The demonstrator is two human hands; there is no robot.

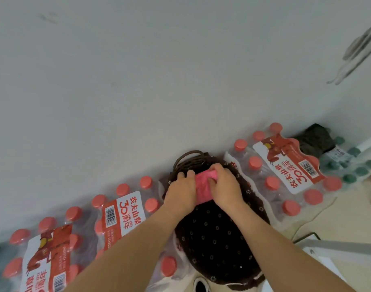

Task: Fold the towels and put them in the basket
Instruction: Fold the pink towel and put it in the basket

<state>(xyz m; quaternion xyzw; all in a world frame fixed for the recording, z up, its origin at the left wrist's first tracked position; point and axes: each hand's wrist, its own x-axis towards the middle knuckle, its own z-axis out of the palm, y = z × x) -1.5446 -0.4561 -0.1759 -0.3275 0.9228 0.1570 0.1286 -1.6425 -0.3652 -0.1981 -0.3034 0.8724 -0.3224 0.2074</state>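
A folded pink towel (203, 186) lies between both my hands, over the far end of a dark brown basket (214, 234) lined with flower-dotted fabric. My left hand (181, 191) holds the towel's left edge, fingers curled over it. My right hand (224, 186) grips the right edge, thumb tucked on the pink cloth. The basket's woven handle (188, 159) sticks up behind the hands, against the wall. Most of the towel is hidden by my hands.
Shrink-wrapped packs of red-capped water bottles flank the basket: one on the left (79, 234), one on the right (289, 171). Green-capped bottles (353, 163) and a dark bag (317, 140) sit farther right. A white wall (159, 81) stands behind. My shoe (200, 286) shows below.
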